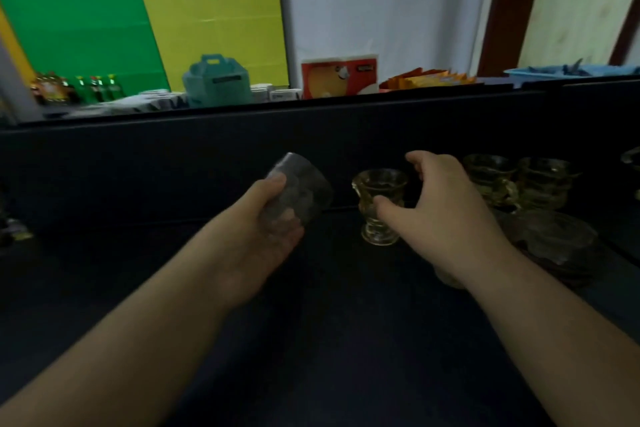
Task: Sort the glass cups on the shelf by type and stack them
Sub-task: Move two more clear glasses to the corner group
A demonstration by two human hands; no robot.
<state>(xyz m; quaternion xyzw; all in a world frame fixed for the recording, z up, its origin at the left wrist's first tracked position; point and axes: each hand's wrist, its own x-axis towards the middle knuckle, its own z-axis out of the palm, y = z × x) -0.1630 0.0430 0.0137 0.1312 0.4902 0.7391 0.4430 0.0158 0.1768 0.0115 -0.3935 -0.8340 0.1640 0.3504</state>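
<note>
Clear glass tumbler (297, 192) tilted, gripped in left hand (268, 232) over dark shelf (329, 340), amber footed cup (380, 206) upright just right of it with right hand (438, 210) spread wide around it, thumb touching, two amber cup stacks (491, 180) (543, 182) just beyond right hand.

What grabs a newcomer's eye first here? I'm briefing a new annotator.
Two bare arms reach over the dark shelf: the left hand grips a tilted clear tumbler, the right hand spreads beside an amber footed cup. Behind, green and yellow boards glow.
</note>
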